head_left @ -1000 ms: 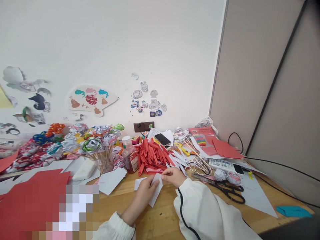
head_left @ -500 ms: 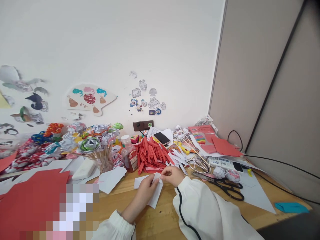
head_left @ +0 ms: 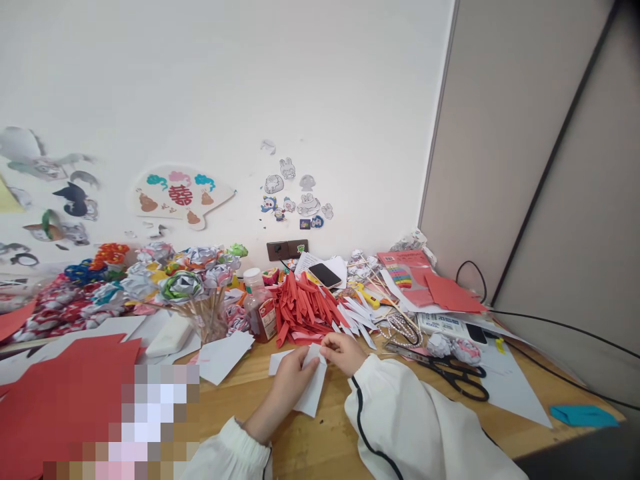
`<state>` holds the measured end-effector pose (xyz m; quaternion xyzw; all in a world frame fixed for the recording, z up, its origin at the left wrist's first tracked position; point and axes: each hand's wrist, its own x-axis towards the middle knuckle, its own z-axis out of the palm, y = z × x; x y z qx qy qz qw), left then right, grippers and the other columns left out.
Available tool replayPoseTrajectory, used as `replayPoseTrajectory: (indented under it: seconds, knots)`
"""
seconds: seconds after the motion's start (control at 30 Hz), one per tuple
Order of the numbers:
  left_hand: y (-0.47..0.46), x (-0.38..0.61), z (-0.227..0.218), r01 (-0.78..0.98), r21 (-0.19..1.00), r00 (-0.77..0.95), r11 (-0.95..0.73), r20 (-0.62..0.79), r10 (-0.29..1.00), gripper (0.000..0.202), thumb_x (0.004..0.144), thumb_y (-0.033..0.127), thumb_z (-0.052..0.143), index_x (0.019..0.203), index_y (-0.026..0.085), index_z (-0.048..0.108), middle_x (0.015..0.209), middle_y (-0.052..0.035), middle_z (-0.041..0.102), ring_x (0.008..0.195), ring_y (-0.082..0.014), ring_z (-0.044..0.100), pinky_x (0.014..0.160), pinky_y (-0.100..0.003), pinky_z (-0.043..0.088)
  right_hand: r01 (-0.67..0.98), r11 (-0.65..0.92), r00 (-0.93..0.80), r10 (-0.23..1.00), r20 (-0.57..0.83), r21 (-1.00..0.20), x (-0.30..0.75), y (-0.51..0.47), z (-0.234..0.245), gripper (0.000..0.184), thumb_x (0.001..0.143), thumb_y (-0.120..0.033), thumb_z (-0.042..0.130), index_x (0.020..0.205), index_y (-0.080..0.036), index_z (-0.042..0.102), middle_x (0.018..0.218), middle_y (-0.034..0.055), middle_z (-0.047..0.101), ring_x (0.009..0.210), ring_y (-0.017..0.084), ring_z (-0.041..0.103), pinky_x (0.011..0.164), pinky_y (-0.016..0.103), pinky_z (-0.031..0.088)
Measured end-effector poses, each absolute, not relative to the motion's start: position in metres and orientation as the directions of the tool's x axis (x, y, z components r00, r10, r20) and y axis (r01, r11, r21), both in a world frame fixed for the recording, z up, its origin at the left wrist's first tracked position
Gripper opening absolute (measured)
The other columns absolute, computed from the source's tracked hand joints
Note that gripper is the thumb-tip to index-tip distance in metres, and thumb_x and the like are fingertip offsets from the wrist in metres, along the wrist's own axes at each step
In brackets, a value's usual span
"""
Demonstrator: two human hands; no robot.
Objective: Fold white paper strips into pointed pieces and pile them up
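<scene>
Wooden surface [head_left: 313,447], cluttered: red paper sheets [head_left: 70,387] far left, then left hand [head_left: 290,380], thumb and fingers clamped on folded white paper [head_left: 311,395], long axis slanting from far right end to near left. Right hand [head_left: 345,353] has fingertips pinched together at paper's far end; red strips [head_left: 307,310] crowd just beyond, bare wood nearer, scissors [head_left: 457,379] right.

A paper-craft corner, whether home or office unclear: a crowded wooden desk [head_left: 233,395] holds a capped bottle [head_left: 257,308], with paper flowers [head_left: 181,285] to its left, folded red paper strips [head_left: 304,305] and black-handled scissors [head_left: 434,363] to its right, and cartoon cutouts [head_left: 308,205] on the wall [head_left: 320,80] behind it.
</scene>
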<state>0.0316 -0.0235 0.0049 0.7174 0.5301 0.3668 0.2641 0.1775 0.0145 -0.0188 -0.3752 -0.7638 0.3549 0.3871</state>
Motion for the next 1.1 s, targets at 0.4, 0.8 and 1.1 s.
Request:
replayPoseTrajectory:
  seconds: [0.4, 0.8, 1.1]
  knots:
    - [-0.015, 0.026, -0.005, 0.305, 0.940, 0.073, -0.150, 0.134, 0.988, 0.025, 0.061, 0.035, 0.053, 0.070, 0.012, 0.058, 0.064, -0.0032, 0.060, 0.059, -0.0166, 0.053, 0.054, -0.025, 0.039, 0.429, 0.639, -0.508, 0.755, 0.414, -0.638, 0.176, 0.011, -0.016, 0.011, 0.074, -0.017, 0.041, 0.064, -0.016, 0.045, 0.059, -0.0026, 0.044, 0.057, 0.010, 0.041, 0.055, 0.019, 0.031]
    - [-0.028, 0.028, 0.009, -0.129, 0.975, 0.225, 0.180, -0.148, 0.963, 0.038, 0.068, 0.048, 0.044, 0.078, 0.015, 0.058, 0.059, -0.0013, 0.060, 0.052, -0.0136, 0.053, 0.050, -0.024, 0.039, 0.418, 0.628, -0.450, 0.771, 0.451, -0.656, 0.177, 0.009, -0.015, 0.012, 0.065, -0.011, 0.041, 0.055, -0.016, 0.042, 0.053, -0.0053, 0.037, 0.051, 0.007, 0.035, 0.049, 0.017, 0.026]
    - [-0.024, 0.024, 0.008, -0.062, 0.991, 0.300, 0.120, -0.096, 0.949, 0.027, 0.057, 0.038, 0.063, 0.062, 0.012, 0.057, 0.055, 0.0006, 0.056, 0.050, -0.0093, 0.049, 0.050, -0.021, 0.035, 0.407, 0.631, -0.472, 0.765, 0.439, -0.661, 0.178, 0.006, -0.009, 0.012, 0.064, -0.012, 0.043, 0.053, -0.015, 0.042, 0.050, -0.0059, 0.036, 0.049, 0.007, 0.034, 0.048, 0.017, 0.025]
